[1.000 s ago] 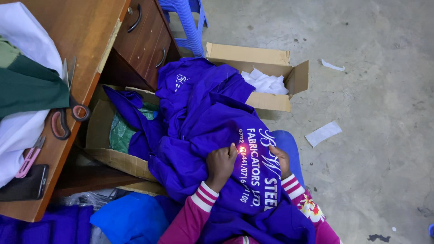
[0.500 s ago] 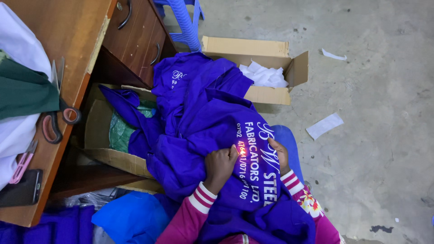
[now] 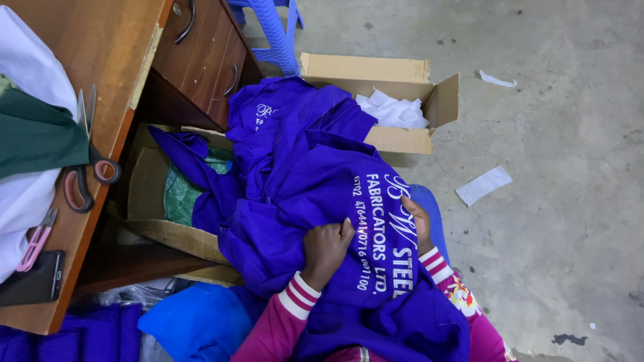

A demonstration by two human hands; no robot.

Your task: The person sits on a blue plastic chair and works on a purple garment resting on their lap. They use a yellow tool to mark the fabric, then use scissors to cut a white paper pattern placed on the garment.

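Observation:
A large purple garment (image 3: 302, 174) with white printed lettering lies across my lap and spills over the boxes in front of me. My left hand (image 3: 325, 248) is closed into a fist on a fold of the cloth beside the lettering. My right hand (image 3: 419, 224) grips the garment's right edge, fingers curled under the fabric. Both wrists wear pink sleeves with white striped cuffs. More purple cloth is bunched at my knees.
A wooden desk (image 3: 114, 60) with drawers stands at the left, bearing green and white cloth, scissors (image 3: 87, 174), a pink clipper and a phone (image 3: 33, 285). Two open cardboard boxes (image 3: 402, 74) sit ahead, one with white scraps. A blue plastic stool and paper scraps rest on the concrete floor.
My hands have shifted very little on the garment. The view has drifted slightly, so the desk and boxes sit a bit differently in the frame.

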